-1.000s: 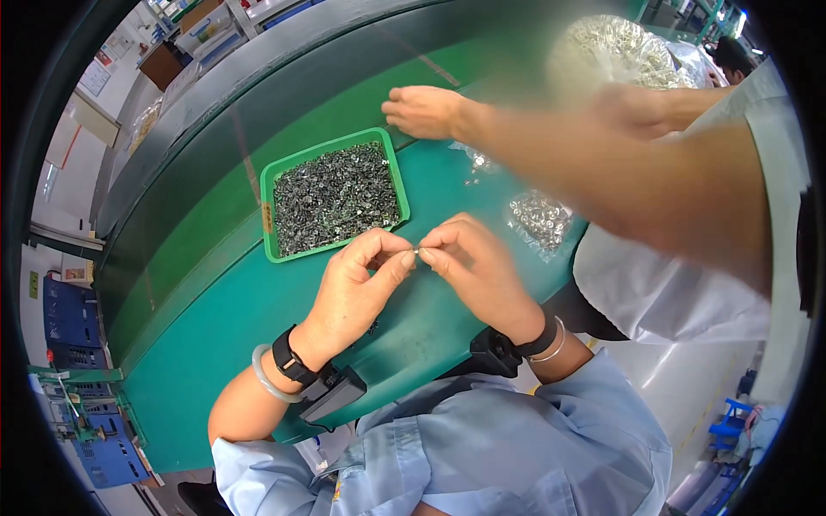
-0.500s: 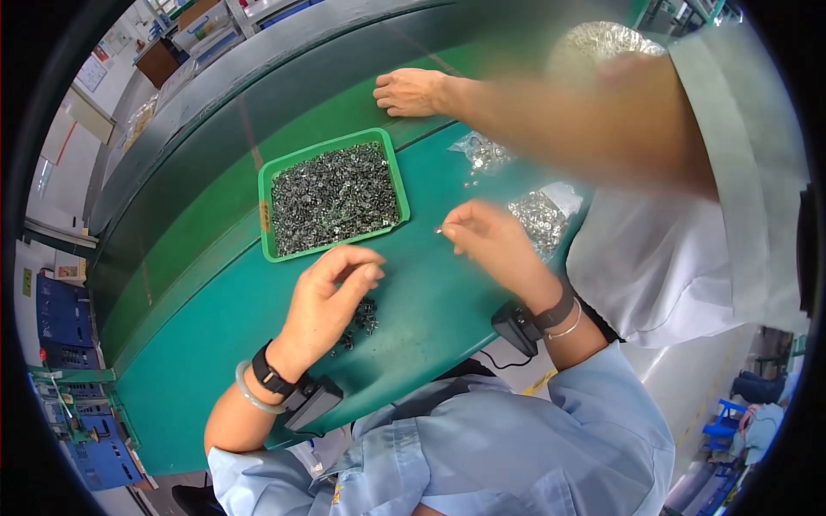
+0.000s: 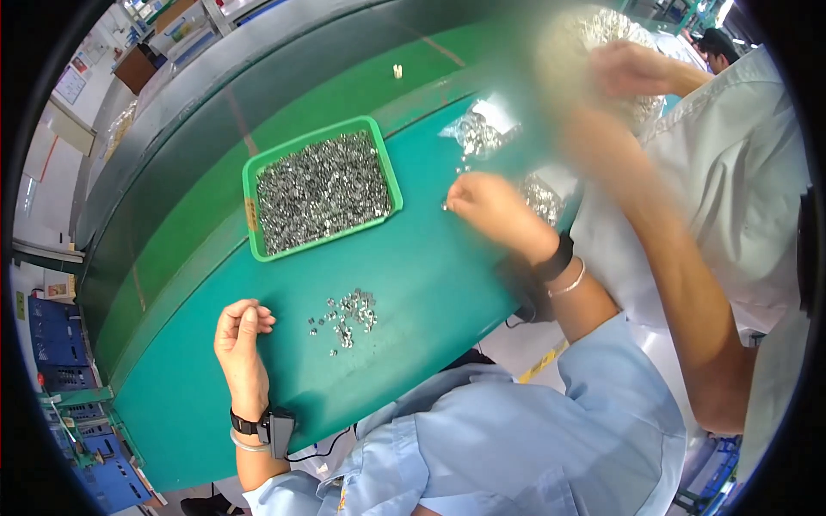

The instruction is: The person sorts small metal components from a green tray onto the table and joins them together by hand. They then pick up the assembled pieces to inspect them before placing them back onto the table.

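Note:
My left hand (image 3: 243, 348) is over the table's left part, thumb pressed to curled fingers. Whatever it may hold is hidden. Beside it lies a loose cluster of small dark and silvery metal parts (image 3: 351, 311). My right hand (image 3: 492, 211) is closed in a pinch near the clear bags, and a tiny shiny metal part (image 3: 445, 206) shows at its fingertips. Between and beyond my hands sits a green tray (image 3: 397, 191), filled with many small dark metal parts (image 3: 323, 193).
A green conveyor belt (image 3: 344, 95) runs along the far side, carrying a small pale piece (image 3: 397, 71). Clear bags of metal parts (image 3: 483, 129) (image 3: 542, 199) lie at the right. A co-worker's blurred arm (image 3: 654, 206) reaches by a large bag (image 3: 611, 39).
My left hand has moved left, uncovering the loose parts. My right hand has shifted slightly away from me. The co-worker's hand has left the belt, where a small pale piece now shows.

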Available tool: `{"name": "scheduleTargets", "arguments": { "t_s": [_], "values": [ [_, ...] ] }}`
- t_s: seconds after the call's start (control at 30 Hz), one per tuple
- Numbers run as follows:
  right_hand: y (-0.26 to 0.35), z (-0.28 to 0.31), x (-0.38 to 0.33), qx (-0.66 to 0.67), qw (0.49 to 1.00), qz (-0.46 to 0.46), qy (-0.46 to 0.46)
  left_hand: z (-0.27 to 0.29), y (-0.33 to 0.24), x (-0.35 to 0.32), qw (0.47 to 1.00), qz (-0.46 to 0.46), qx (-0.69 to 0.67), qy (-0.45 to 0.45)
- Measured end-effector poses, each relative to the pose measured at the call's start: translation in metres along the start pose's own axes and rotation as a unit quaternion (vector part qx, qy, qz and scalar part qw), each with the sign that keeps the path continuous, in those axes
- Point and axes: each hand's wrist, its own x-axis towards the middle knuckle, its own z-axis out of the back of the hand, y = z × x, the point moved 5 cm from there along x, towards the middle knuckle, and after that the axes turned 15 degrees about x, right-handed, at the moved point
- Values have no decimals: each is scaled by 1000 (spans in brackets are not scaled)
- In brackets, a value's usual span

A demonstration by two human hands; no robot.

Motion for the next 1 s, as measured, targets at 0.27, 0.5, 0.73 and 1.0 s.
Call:
{"name": "scheduleTargets", "arguments": {
  "t_s": [0.27, 0.5, 0.73, 1.0],
  "values": [
    [15, 1, 2, -77, 996, -30, 27, 1, 5, -5, 1000, 2, -11, 10],
    [57, -7, -26, -129, 988, 87, 14, 1, 5, -8, 1000, -6, 8, 16],
    [76, -87, -31, -27, 977, 109, 179, -20, -18, -22, 964, -165, 201, 45],
    [81, -117, -31, -83, 962, 163, 205, -25, -37, -22, 933, -233, 262, 78]
  ]
}}
